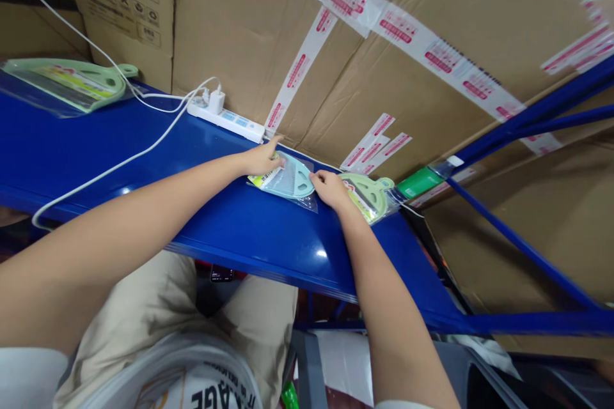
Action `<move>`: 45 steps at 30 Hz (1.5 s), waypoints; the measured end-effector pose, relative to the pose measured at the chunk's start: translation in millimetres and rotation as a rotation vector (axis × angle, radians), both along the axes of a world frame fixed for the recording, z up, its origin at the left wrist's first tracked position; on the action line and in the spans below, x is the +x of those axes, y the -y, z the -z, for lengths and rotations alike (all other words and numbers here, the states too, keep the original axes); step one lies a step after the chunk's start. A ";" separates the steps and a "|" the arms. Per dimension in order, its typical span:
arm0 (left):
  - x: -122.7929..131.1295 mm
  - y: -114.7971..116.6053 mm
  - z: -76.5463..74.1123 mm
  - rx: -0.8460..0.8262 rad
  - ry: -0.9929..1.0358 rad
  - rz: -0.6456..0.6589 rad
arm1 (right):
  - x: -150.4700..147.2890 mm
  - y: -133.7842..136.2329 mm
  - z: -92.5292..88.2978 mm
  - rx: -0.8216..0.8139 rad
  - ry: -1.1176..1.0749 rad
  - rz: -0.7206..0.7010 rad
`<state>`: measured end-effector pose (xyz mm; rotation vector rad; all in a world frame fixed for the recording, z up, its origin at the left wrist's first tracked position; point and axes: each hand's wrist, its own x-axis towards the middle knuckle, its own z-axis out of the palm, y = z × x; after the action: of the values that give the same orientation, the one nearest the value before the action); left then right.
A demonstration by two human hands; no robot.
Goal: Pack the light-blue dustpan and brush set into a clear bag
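Note:
A light blue mini dustpan set (293,177) in a clear plastic bag lies on the blue shelf (268,233), a yellow-green label at its left end. My left hand (263,158) rests over that label end, thumb stretched out away from the fingers. At the other end, my right hand (329,186) has its thumb and fingertips closed on the edge of the dustpan set or its bag; the exact grip is partly hidden. Just behind my right wrist lies a bagged light green dustpan set (377,195).
Another bagged green dustpan set (71,83) lies far left. A white power strip (228,121) with a trailing white cable (144,152) runs along the large cardboard box (249,45). A green packet (419,182) stands by the blue frame bars (522,243) at right.

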<state>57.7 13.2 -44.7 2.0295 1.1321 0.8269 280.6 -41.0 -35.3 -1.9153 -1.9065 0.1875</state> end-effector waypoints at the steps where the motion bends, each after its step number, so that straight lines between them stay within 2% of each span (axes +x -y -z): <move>1: -0.2 0.5 -0.5 0.025 -0.030 0.011 | -0.9 0.7 -0.9 -0.005 0.001 0.010; 4: -4.1 1.7 -3.5 0.020 -0.071 -0.036 | -1.6 1.4 -1.4 -0.002 0.000 0.014; 8: -10.1 2.8 -7.6 -0.092 -0.076 -0.137 | 2.4 -1.5 2.4 0.017 -0.008 -0.009; 13: -8.0 7.0 -11.0 -0.220 0.053 -0.177 | 7.1 -5.1 6.0 0.019 -0.010 -0.021; 19: -10.2 10.9 -16.0 -0.264 0.192 -0.222 | 6.5 -4.4 4.6 0.011 -0.005 -0.035; 28: -4.6 2.3 -11.0 -0.356 0.280 -0.193 | 0.9 -0.9 -0.7 -0.005 0.015 -0.017; 34: 6.8 3.5 -4.6 -0.287 0.336 -0.164 | 1.6 -1.6 -0.6 -0.014 0.019 -0.006; 36: 6.2 4.6 -4.8 -0.261 0.312 -0.174 | 3.7 -2.8 0.6 -0.016 0.022 -0.020; 41: -6.5 4.9 -10.6 -0.206 0.076 -0.225 | 6.2 -3.6 2.2 -0.002 0.019 -0.040; 45: -11.5 7.3 -15.2 -0.256 0.027 -0.199 | 3.9 -2.4 1.0 -0.012 0.028 -0.012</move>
<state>46.2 5.8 -29.5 1.7117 1.3671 0.7588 284.5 -38.6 -36.4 -1.9241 -1.9399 0.1773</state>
